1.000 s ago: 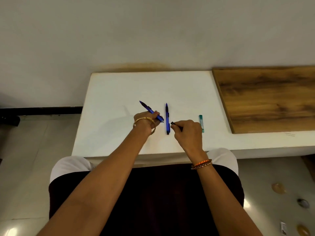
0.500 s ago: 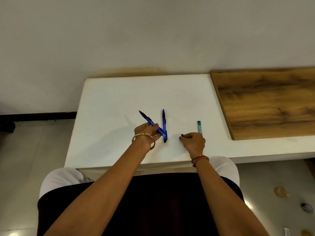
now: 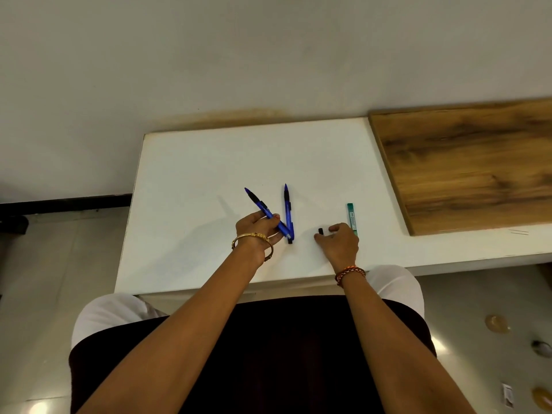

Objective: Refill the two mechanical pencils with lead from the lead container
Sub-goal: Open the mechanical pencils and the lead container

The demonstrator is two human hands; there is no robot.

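Right hand (image 3: 339, 242) low at the desk's (image 3: 194, 174) near edge, fingers loosely curled over the surface; the small black cap (image 3: 320, 230) it pinched a second ago now lies on the desk just off the fingertips, apparently let go, though contact can't be ruled out. The hand has slid right from the pencils toward the lead tube (image 3: 352, 219), a green stick lying just beyond and right of the knuckles, toward the wooden board (image 3: 466, 165). Left hand (image 3: 261, 231) grips the first pencil (image 3: 263, 209) by its rear half, fingers wrapped round the barrel, tip pointing away and left, raised off the desk. Its rear end looks open, cap off. Second pencil (image 3: 288, 213) lies flat just right of it, tip toward the far edge, untouched. Judgement: cap removal done on pencil one, next is picking up the lead tube; nothing refilled yet.
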